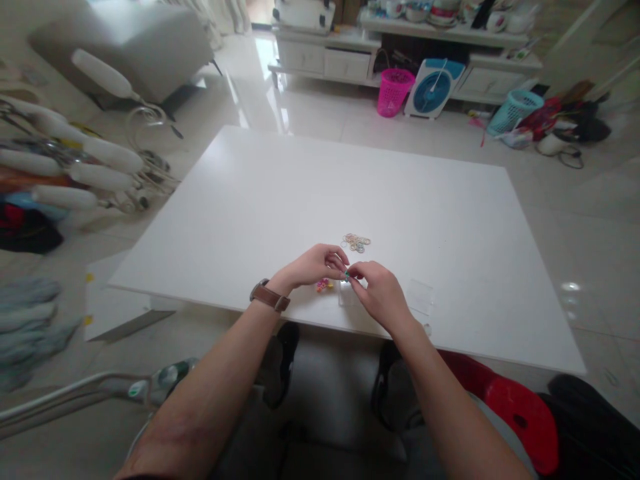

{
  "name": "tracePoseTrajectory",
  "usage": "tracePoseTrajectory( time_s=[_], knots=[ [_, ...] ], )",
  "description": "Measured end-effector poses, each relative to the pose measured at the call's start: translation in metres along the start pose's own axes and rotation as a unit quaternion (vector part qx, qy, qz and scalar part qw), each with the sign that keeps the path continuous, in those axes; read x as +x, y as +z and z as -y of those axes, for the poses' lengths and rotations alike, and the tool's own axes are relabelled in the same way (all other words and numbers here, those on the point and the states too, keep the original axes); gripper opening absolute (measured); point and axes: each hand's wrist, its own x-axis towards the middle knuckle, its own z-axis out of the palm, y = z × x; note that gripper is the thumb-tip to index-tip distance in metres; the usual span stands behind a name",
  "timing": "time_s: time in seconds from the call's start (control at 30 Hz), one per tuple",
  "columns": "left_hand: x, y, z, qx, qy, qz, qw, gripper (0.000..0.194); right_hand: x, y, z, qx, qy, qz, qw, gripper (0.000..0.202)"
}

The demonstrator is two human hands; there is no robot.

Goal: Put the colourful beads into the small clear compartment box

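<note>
Fingers [361, 269] over white table [300, 193]; tiled floor [320, 107]

White table [310, 187] with rings [358, 241], pink pieces [323, 285]

The head view looks from above and on the near side of the grip between the left hand [316, 265] and right hand [379, 287], facing forward and down along both forearms [220, 367]. It is near enough that the forearms loom large short of the grip, yet wide enough to take in every corner of the table [300, 180] around it and, well beyond, the floor [313, 107] and cabinet [347, 65]
</note>
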Motion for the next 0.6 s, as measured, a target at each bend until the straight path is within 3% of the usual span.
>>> tracePoseTrajectory(
  time_s=[0.6],
  knots=[
    [-0.0027,0.0003,-0.0019,-0.040,-0.036,0.007,0.999,0.021,0.0013,0.0023,0.0025,-0.003,0.006,-0.031,0.999,0.007]
  ],
)
